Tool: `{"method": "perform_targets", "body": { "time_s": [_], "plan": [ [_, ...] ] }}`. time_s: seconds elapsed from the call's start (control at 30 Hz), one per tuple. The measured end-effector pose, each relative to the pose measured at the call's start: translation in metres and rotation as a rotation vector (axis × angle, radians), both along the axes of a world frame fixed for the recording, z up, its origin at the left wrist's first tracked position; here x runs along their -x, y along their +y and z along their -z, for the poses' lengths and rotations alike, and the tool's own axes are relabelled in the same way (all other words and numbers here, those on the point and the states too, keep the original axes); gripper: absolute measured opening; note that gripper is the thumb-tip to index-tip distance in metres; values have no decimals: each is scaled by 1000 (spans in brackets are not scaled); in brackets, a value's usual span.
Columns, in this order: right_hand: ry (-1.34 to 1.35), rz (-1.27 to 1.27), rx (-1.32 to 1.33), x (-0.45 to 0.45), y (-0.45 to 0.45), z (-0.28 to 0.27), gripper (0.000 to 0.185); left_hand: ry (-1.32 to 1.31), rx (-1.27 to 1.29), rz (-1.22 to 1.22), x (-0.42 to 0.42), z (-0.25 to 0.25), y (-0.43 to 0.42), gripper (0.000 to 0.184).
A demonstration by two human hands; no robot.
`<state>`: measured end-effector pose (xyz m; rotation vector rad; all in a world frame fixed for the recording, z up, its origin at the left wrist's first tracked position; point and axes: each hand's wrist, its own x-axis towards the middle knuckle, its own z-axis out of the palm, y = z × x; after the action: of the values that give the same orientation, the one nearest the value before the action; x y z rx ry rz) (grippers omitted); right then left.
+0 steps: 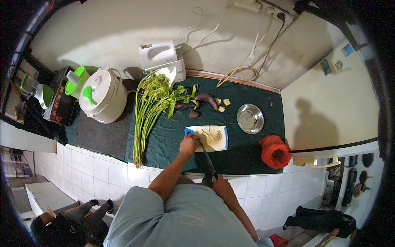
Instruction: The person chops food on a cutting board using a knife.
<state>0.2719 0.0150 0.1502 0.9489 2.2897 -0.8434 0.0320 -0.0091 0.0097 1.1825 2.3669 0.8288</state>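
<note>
Right hand (222,185) wraps tight round the knife (208,160), blade slanting away leftward to the left hand (189,144), its hold unclear, cut pieces (214,135) just rightward.

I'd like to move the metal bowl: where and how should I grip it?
Probably pinch the metal bowl by its left rim, from the near left: it sits open side up, rim exposed, with the red bag at its near right.

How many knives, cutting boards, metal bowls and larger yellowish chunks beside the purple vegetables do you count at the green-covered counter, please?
Knife: 1
Cutting board: 1
Metal bowl: 1
Yellowish chunks: 3
Total: 6
</note>
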Motion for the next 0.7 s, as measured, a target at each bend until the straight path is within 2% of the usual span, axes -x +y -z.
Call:
{"method": "perform_targets", "body": {
  "time_s": [0.07,0.2,0.27,0.37,0.43,0.5,0.7],
  "plan": [
    [-44,95,-59,-4,1,12,42,1,-8,44,5,4,0,26],
    [2,61,-87,-11,10,20,46,-50,4,90,6,14,-3,29],
    [20,146,-119,-11,12,25,38,-56,36,93,6,18,-3,30],
    [30,64,-251,-12,20,29,35,-3,37,114,8,22,-7,29],
    [47,71,-294,-13,28,32,34,56,8,131,8,8,-8,27],
    [66,81,-339,-15,35,33,34,-157,47,120,14,-7,-6,24],
    [68,115,-342,-9,57,20,32,-280,-134,-79,18,2,-3,23]
  ]
}}
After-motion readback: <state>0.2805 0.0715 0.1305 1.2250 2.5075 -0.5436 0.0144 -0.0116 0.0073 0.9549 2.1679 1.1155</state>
